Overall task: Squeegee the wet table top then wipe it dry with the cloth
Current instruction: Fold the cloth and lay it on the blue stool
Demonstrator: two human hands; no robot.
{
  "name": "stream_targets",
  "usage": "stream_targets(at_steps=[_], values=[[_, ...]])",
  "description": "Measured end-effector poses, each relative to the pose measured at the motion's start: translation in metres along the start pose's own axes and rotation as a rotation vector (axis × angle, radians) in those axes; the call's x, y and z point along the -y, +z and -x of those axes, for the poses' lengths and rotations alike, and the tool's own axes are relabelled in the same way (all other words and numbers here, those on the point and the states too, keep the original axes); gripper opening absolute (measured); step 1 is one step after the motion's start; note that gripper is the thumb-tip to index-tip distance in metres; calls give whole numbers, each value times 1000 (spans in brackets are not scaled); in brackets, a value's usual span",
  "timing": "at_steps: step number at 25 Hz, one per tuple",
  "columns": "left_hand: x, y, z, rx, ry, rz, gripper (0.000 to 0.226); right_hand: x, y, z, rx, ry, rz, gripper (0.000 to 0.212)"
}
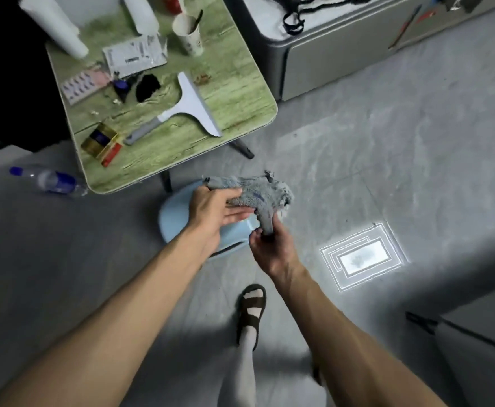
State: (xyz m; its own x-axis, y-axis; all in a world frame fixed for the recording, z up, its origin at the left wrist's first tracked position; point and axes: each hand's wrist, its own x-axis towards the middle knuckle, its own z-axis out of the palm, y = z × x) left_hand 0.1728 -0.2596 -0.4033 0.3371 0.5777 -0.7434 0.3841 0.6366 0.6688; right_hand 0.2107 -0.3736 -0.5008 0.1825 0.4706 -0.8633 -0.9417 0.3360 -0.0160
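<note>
A grey fluffy cloth [258, 192] is held in the air over a light blue stool [176, 221], in front of the table. My left hand [217, 210] grips its left end. My right hand [269, 248] pinches a twisted tail of the cloth from below. The green wood-pattern table [240, 92] stands at the upper left. On it lies a white squeegee [192, 104] with a grey handle, blade toward the table's right side, and no hand touches it.
On the table are a gold and red box [101, 143], a paper cup [189, 33], a white roll [55, 24], a foil packet [134, 55] and a black object [147, 88]. A plastic bottle [46, 180] lies on the floor at left. A grey cabinet [343, 39] stands behind.
</note>
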Motion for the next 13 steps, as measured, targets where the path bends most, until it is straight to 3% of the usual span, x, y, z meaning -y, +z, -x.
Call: stream_targets(at_steps=[2, 5, 7, 10, 13], values=[[9, -37, -12, -101, -17, 48, 23, 3, 4, -1, -101, -31, 266, 12], [32, -86, -28, -155, -113, 123, 7, 10, 18, -2, -200, -100, 773, 4], [47, -115, -42, -160, -214, 186, 11, 1, 35, -15, -241, -145, 1034, 10], [58, -147, -68, -159, -292, 249, 14, -18, 64, -47, -265, -154, 1193, 16], [52, -168, -99, -152, -267, 286, 10, -27, 89, -83, -184, -192, 1228, 16]])
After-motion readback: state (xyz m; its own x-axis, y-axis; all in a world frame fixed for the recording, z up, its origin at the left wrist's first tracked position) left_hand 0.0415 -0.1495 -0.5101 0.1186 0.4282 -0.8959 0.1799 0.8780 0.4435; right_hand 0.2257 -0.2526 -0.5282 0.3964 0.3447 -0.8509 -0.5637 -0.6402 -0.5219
